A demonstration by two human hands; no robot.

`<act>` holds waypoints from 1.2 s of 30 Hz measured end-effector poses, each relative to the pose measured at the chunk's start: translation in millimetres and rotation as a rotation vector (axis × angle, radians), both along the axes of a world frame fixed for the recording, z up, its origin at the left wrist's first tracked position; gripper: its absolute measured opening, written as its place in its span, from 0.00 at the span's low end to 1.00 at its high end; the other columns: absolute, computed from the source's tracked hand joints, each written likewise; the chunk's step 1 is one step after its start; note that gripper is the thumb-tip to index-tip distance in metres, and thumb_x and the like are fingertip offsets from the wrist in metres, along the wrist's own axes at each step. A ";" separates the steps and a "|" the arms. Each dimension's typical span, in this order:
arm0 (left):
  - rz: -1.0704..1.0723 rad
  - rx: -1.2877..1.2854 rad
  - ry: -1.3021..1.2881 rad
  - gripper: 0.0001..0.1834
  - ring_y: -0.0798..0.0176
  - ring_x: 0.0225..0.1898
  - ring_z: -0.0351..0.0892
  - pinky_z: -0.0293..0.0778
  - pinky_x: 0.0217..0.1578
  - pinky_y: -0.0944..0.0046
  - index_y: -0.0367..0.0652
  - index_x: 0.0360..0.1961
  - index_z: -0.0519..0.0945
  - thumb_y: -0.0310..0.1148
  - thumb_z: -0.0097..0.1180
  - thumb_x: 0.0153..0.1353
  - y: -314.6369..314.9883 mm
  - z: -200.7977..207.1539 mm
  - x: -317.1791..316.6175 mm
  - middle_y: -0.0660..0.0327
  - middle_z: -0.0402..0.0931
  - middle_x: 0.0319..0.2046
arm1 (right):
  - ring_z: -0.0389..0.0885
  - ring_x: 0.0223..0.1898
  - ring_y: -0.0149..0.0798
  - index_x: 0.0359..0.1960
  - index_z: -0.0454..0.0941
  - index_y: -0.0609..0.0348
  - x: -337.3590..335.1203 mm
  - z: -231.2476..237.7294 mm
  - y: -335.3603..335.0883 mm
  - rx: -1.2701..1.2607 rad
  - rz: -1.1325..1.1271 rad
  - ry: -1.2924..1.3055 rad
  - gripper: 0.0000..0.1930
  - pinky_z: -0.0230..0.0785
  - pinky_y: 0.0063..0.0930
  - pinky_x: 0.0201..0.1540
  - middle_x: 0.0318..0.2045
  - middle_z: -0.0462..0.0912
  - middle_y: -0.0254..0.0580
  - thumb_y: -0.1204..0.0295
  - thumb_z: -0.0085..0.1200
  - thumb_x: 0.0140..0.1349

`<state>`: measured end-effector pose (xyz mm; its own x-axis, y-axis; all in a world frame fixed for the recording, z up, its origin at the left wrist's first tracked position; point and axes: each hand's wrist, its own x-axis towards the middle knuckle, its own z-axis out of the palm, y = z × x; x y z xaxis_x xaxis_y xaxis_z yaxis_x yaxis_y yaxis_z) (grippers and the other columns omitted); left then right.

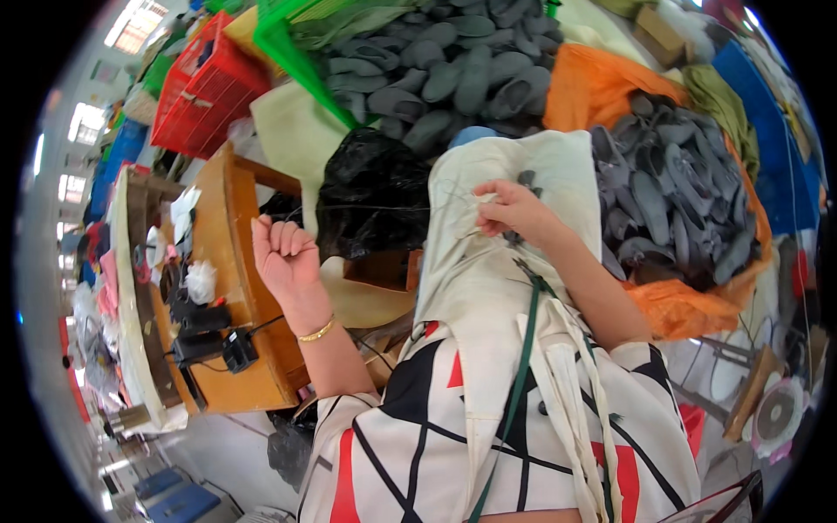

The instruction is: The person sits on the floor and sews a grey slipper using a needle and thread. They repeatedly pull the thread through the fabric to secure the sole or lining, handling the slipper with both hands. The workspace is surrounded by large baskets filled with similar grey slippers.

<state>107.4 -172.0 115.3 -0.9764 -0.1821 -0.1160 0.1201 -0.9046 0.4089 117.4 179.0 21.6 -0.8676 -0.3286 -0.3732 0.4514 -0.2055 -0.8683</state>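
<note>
A thin dark thread [375, 207] runs across in front of me, with loose loops near my right hand. My left hand [288, 257] is raised at the left, its fingers curled closed around the thread's left end, as far as I can make out. Over my lap, my right hand [514, 213] pinches the thread between thumb and fingers. A cream cloth apron [466, 270] covers my lap. Partly behind my right hand lies a small dark grey piece [527, 179]; its kind is hard to tell. A green strap [523, 340] lies down the apron.
A green crate [305, 65] heaped with grey shoes [471, 78] stands ahead. At the right, an orange sack [667, 309] holds more grey shoes [649, 196]. A black plastic bag [370, 187] sits beside my lap. A wooden table [235, 296] stands left; a red crate [196, 100] is behind it.
</note>
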 end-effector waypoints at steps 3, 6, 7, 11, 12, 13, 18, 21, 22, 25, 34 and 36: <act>-0.087 -0.153 -0.010 0.11 0.75 0.16 0.51 0.53 0.15 0.72 0.41 0.32 0.71 0.34 0.49 0.72 23.9 -16.1 5.3 0.71 0.52 0.15 | 0.81 0.28 0.26 0.47 0.76 0.61 10.9 19.1 -4.0 -0.241 -0.080 -0.057 0.11 0.75 0.18 0.29 0.37 0.84 0.41 0.69 0.56 0.68; -0.302 -0.430 -0.104 0.07 0.76 0.15 0.53 0.52 0.15 0.74 0.37 0.37 0.75 0.29 0.50 0.70 89.8 -28.5 19.6 0.72 0.56 0.16 | 0.80 0.26 0.23 0.44 0.77 0.58 17.0 26.3 -3.7 -0.438 -0.143 -0.084 0.09 0.71 0.14 0.25 0.39 0.85 0.41 0.68 0.56 0.69; -0.398 -0.570 -0.144 0.06 0.77 0.15 0.55 0.52 0.15 0.75 0.35 0.39 0.77 0.28 0.51 0.69 104.9 -31.2 24.5 0.72 0.59 0.16 | 0.79 0.25 0.22 0.43 0.77 0.57 19.8 28.2 -5.0 -0.492 -0.163 -0.089 0.08 0.69 0.13 0.23 0.40 0.85 0.41 0.67 0.56 0.69; -0.577 -0.836 -0.066 0.08 0.81 0.17 0.60 0.56 0.18 0.78 0.35 0.42 0.82 0.29 0.57 0.67 150.6 -34.0 38.1 0.72 0.73 0.22 | 0.74 0.22 0.19 0.41 0.79 0.57 30.9 40.4 -8.0 -0.476 -0.178 -0.067 0.08 0.65 0.13 0.21 0.38 0.84 0.35 0.66 0.57 0.68; -0.589 -0.913 -0.033 0.09 0.82 0.18 0.62 0.58 0.18 0.78 0.35 0.43 0.83 0.29 0.57 0.67 158.3 -30.9 40.2 0.72 0.74 0.23 | 0.73 0.21 0.19 0.41 0.80 0.57 32.5 39.7 -7.8 -0.469 -0.178 -0.064 0.08 0.64 0.12 0.20 0.38 0.84 0.34 0.66 0.58 0.68; -0.611 -0.920 -0.016 0.09 0.82 0.18 0.62 0.58 0.18 0.78 0.35 0.43 0.83 0.29 0.57 0.67 161.7 -32.6 40.8 0.71 0.75 0.24 | 0.71 0.21 0.19 0.40 0.80 0.57 34.2 39.1 -7.6 -0.463 -0.178 -0.062 0.08 0.63 0.12 0.20 0.37 0.84 0.33 0.66 0.58 0.67; -0.666 -0.942 0.007 0.10 0.82 0.17 0.62 0.58 0.18 0.78 0.36 0.42 0.84 0.32 0.59 0.67 168.8 -43.2 42.1 0.71 0.76 0.23 | 0.66 0.20 0.18 0.42 0.81 0.58 42.2 41.7 -8.0 -0.440 -0.203 -0.049 0.10 0.56 0.12 0.19 0.31 0.80 0.28 0.66 0.59 0.67; -0.674 -0.955 0.003 0.10 0.82 0.17 0.62 0.58 0.18 0.78 0.37 0.41 0.84 0.33 0.59 0.67 170.6 -46.4 43.3 0.71 0.77 0.23 | 0.66 0.21 0.18 0.42 0.81 0.58 44.6 41.4 -5.4 -0.439 -0.196 -0.045 0.10 0.55 0.12 0.20 0.29 0.79 0.27 0.66 0.60 0.66; -0.674 -0.959 0.003 0.09 0.82 0.17 0.62 0.57 0.18 0.78 0.37 0.40 0.84 0.33 0.60 0.66 170.0 -46.7 43.4 0.71 0.77 0.23 | 0.66 0.21 0.18 0.42 0.81 0.59 44.5 41.4 -5.0 -0.439 -0.188 -0.042 0.10 0.55 0.12 0.20 0.29 0.79 0.27 0.66 0.60 0.66; -0.727 -0.942 0.005 0.08 0.82 0.17 0.62 0.57 0.17 0.79 0.37 0.39 0.85 0.32 0.61 0.65 166.7 -43.9 43.7 0.71 0.78 0.25 | 0.66 0.22 0.18 0.41 0.81 0.58 44.3 39.2 -5.4 -0.427 -0.177 -0.050 0.09 0.56 0.13 0.21 0.28 0.78 0.27 0.66 0.61 0.66; -0.763 -1.016 0.002 0.06 0.83 0.19 0.63 0.57 0.18 0.80 0.37 0.39 0.84 0.27 0.60 0.64 165.6 -48.5 44.8 0.71 0.78 0.25 | 0.66 0.22 0.19 0.38 0.81 0.56 45.8 35.6 -6.9 -0.377 -0.204 -0.073 0.08 0.56 0.14 0.22 0.26 0.76 0.25 0.67 0.63 0.64; -0.720 -1.055 0.052 0.07 0.83 0.19 0.63 0.58 0.18 0.80 0.37 0.41 0.84 0.27 0.59 0.64 162.8 -53.2 42.5 0.71 0.78 0.26 | 0.66 0.22 0.19 0.38 0.81 0.55 46.3 33.3 -6.0 -0.377 -0.216 -0.073 0.08 0.56 0.14 0.22 0.26 0.76 0.25 0.67 0.63 0.63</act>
